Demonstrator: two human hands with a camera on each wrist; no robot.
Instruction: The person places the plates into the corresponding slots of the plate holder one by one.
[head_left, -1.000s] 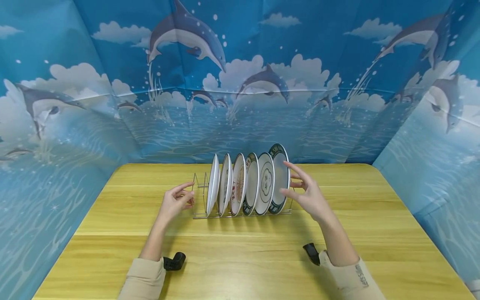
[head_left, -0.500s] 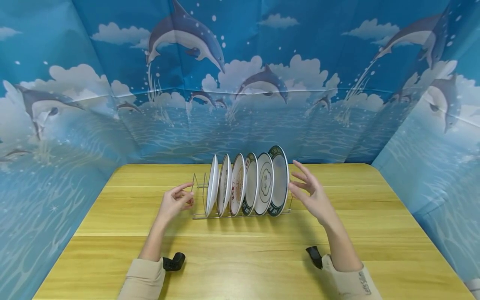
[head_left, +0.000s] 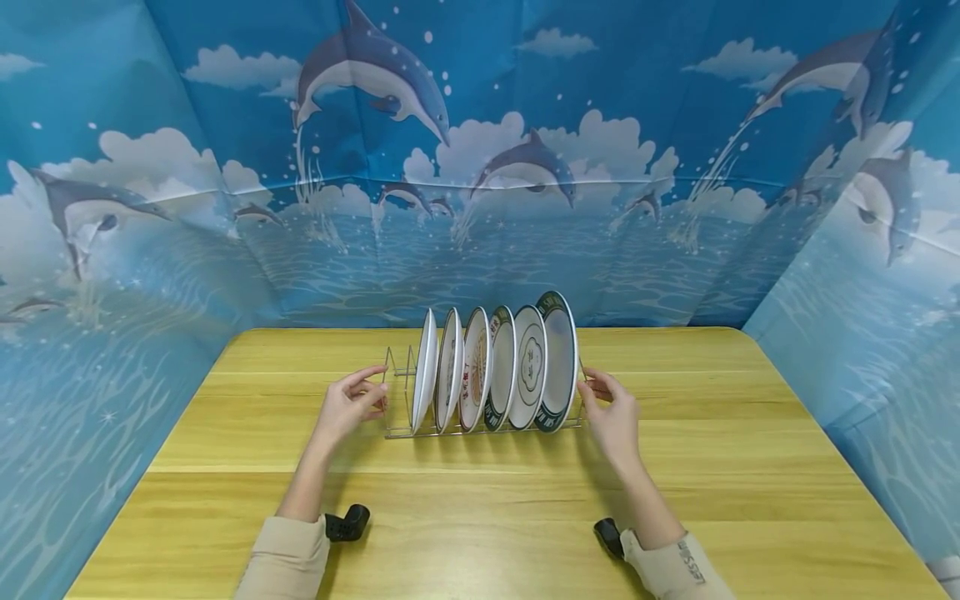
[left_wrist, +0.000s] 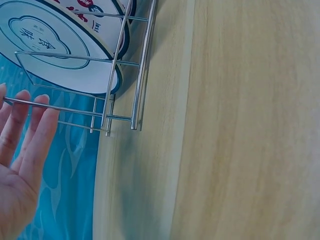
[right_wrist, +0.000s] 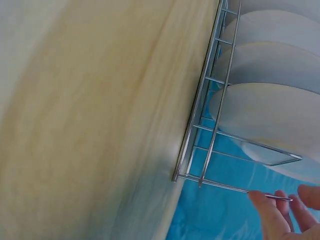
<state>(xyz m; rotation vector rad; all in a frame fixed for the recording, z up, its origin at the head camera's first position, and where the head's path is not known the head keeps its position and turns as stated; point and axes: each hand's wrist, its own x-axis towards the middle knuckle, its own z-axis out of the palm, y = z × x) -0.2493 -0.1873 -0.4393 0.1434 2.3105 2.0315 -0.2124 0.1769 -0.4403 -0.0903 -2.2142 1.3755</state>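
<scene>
A wire dish rack stands on the table, with several white plates upright in a row. The rightmost plate is the largest and has a dark green lettered rim. Beside it is a plate with a scalloped emblem, also seen as a plate in the left wrist view. My left hand pinches the rack's left end wire between thumb and fingers. At the opposite end, my right hand pinches the right end wire; plate backs rise close by.
The yellow wood-grain table extends around the rack. Behind it hangs a blue dolphin-print cloth, which also covers both sides. A black device sits at each wrist, the left device and the right device.
My right hand has left the rightmost plate, moved right, then come down to the rack's right end wire. That plate now sits slightly lower. My left hand has stayed put.
</scene>
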